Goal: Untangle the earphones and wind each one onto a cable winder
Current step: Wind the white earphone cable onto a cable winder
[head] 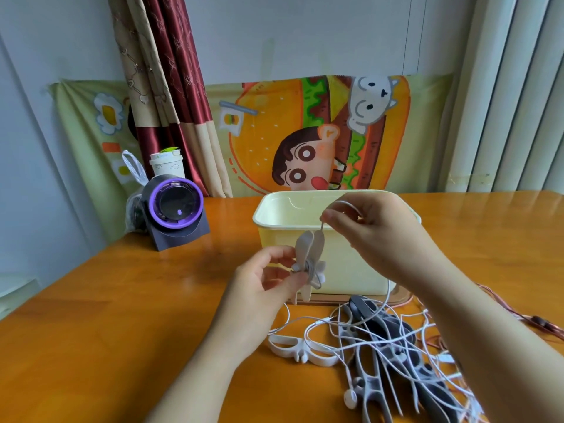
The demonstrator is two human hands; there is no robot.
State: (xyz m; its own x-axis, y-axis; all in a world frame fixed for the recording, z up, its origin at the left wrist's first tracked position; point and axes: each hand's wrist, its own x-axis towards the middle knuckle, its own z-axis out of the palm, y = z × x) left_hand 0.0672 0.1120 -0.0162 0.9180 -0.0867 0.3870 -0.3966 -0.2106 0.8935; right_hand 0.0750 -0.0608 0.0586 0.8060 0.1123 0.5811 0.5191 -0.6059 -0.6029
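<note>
My left hand point(268, 276) holds a pale grey cable winder point(308, 264) upright in front of the yellow box, with a few turns of cord round its middle. My right hand point(363, 227) pinches the white earphone cord point(345, 206) just above the winder; the cord loops over my fingers and runs down to the table. A tangle of white earphone cords point(396, 340) lies on the table at the lower right, with an earbud point(350, 396) at its near edge. A white winder point(300, 349) and several grey winders point(393, 361) lie among the cords.
An open pale yellow box point(274, 227) stands behind my hands. A purple-ringed device point(177, 206), a cup point(166, 164) and a plastic bag point(134, 190) sit at the back left. Reddish cords point(518, 312) trail at the right of the wooden table point(122, 315).
</note>
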